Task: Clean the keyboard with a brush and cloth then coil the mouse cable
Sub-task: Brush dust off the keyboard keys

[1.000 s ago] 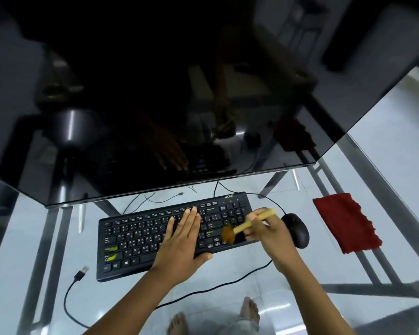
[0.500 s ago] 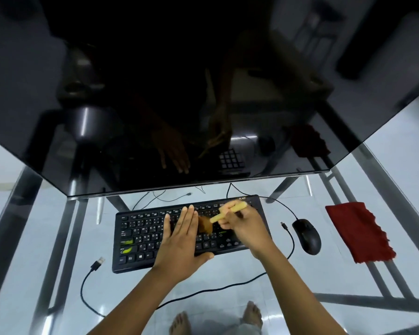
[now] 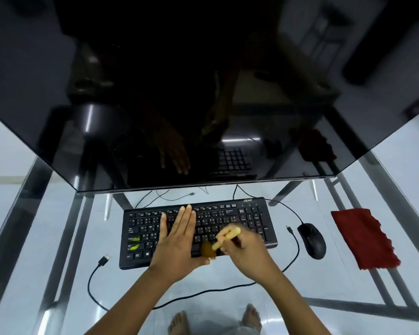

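Note:
A black keyboard (image 3: 247, 220) lies on the glass table under the monitor. My left hand (image 3: 179, 240) rests flat on its middle keys, fingers straight. My right hand (image 3: 246, 253) grips a small brush (image 3: 224, 238) with a pale wooden handle; its brown bristles touch the keys near the keyboard's front edge, blurred by motion. A black mouse (image 3: 311, 240) sits to the right of the keyboard, and its cable (image 3: 293, 259) loops loosely in front of the keyboard to a USB plug (image 3: 104, 260) at the left. A red cloth (image 3: 363, 238) lies at the far right.
A large dark monitor (image 3: 203, 93) leans over the back of the glass table (image 3: 58, 238), reflecting my hands. Thin cables run behind the keyboard. Metal table bars and my bare feet show through the glass.
My right hand swept the brush from the keyboard's right end to its upper middle, then down to the front row. My left hand stayed flat on the keys. The camera view shifted.

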{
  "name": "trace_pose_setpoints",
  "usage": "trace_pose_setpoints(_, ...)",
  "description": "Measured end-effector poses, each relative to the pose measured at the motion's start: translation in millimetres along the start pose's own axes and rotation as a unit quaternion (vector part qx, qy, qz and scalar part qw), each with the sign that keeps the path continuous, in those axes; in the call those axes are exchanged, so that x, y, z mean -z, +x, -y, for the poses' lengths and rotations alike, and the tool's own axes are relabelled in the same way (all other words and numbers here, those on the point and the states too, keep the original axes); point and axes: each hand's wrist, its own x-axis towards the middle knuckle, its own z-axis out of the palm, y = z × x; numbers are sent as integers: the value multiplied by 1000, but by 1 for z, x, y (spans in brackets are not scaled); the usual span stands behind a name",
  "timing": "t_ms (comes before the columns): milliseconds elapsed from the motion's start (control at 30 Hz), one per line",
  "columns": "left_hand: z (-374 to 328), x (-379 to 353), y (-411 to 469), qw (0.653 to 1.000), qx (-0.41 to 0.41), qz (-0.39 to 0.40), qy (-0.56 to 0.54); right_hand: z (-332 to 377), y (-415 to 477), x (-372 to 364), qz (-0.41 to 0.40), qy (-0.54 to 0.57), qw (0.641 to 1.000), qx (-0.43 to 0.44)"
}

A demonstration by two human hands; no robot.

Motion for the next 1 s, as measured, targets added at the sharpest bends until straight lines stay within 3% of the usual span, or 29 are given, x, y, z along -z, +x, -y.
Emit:
trace_pose_setpoints(100, 11, -3, -12, 1000, 20, -14, -3, 2, 10, -7, -106, 44, 993, -36)
trace_pose_setpoints(133, 14, -3, -14, 999, 28, -20, -5, 5, 15, -5, -108, 81, 989, -52)
trace_pose_setpoints(200, 19, -2, -20, 999, 37, -16, -5, 11, 26, -7, -3, 162, 982, -96)
trace_pose_setpoints(233, 21, -1, -23, 999, 37, -8, 3, 14, 31, -7, 32, 143, 983, -114)
trace_pose_setpoints(367, 23, 1, -24, 999, 34, -8, 18, 22, 53, 0, -79, 92, 984, -129)
trace_pose_setpoints(467, 28, 0, -24, 999, 31, -15, 17, 32, 53, -11, 70, 112, 985, -108)
trace_pose_setpoints(500, 28, 0, -25, 999, 30, -17, 18, 34, 52, -15, 81, 90, 986, -113)
trace_pose_setpoints(600, 28, -2, -26, 999, 29, -28, 9, 36, 55, -15, -65, 60, 990, -107)
trace_pose_setpoints(633, 28, -2, -26, 999, 29, -30, 7, 35, 54, -15, -73, 67, 990, -98)
trace_pose_setpoints(733, 30, -4, -27, 999, 30, -27, 7, 40, 47, -21, 33, 96, 991, -90)
trace_pose_setpoints(767, 29, -3, -28, 999, 30, -24, 7, 39, 46, -23, 28, 72, 993, -91)
trace_pose_setpoints(867, 30, -1, -27, 999, 42, -24, -3, 38, 49, -20, -83, 31, 993, -77)
trace_pose_setpoints(1000, 44, 6, -36, 993, 74, -64, -64, 44, 43, -26, 80, 25, 994, -65)
